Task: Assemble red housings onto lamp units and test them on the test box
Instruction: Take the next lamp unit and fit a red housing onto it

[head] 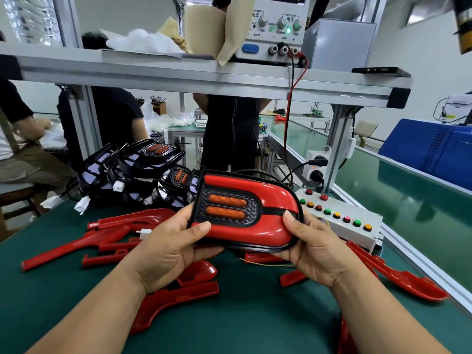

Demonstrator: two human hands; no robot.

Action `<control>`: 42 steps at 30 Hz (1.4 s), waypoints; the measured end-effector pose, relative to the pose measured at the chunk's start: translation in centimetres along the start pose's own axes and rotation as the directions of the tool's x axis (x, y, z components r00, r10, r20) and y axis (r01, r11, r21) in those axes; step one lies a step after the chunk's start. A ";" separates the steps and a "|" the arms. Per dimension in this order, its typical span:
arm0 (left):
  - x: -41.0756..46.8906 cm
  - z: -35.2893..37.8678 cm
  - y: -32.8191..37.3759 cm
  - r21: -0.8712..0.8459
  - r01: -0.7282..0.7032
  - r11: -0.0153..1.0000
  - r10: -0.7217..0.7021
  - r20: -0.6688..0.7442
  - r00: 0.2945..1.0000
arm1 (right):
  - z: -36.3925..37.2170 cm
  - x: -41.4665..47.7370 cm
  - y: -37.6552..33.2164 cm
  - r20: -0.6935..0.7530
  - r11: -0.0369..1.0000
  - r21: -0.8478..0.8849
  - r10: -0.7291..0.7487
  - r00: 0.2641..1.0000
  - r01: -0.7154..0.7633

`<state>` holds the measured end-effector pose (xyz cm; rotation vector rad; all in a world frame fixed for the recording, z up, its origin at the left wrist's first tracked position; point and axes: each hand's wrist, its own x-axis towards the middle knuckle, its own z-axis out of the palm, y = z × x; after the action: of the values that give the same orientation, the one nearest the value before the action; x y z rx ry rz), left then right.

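I hold a lamp unit with a red housing (274, 195) fitted on it above the green table, its two orange lenses facing me. My left hand (168, 246) grips its left end, thumb on the red front. My right hand (316, 249) grips its right end, thumb on the black centre strip. Just behind the lamp on the right lies the white test box (342, 215) with a row of red, green and yellow buttons. A pile of bare black lamp units (138, 175) lies behind on the left. Loose red housings (107, 233) lie spread over the table.
A power supply (275, 29) stands on the overhead shelf (178, 72), with red and black leads hanging down to the right. A green conveyor belt (408, 200) runs along the right side. People work behind the bench. A blue bin (431, 149) stands at far right.
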<state>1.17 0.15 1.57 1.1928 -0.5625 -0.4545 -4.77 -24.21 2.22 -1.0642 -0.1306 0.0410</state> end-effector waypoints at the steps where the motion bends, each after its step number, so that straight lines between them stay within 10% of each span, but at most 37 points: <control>1: 0.0 0.0 -0.1 0.014 0.000 1.000 0.000 -0.007 1.000 | 0.0 0.0 0.1 0.001 1.000 -0.005 0.003 1.000 -0.003; 42: 0.3 0.0 -0.7 0.066 0.042 0.997 -0.041 -0.016 0.999 | 0.2 0.2 0.6 -0.064 0.995 -0.090 0.033 0.997 -0.039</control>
<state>1.38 -0.31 0.94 1.2719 -0.5442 -0.4656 -4.62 -23.73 1.75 -1.1575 -0.0570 0.0341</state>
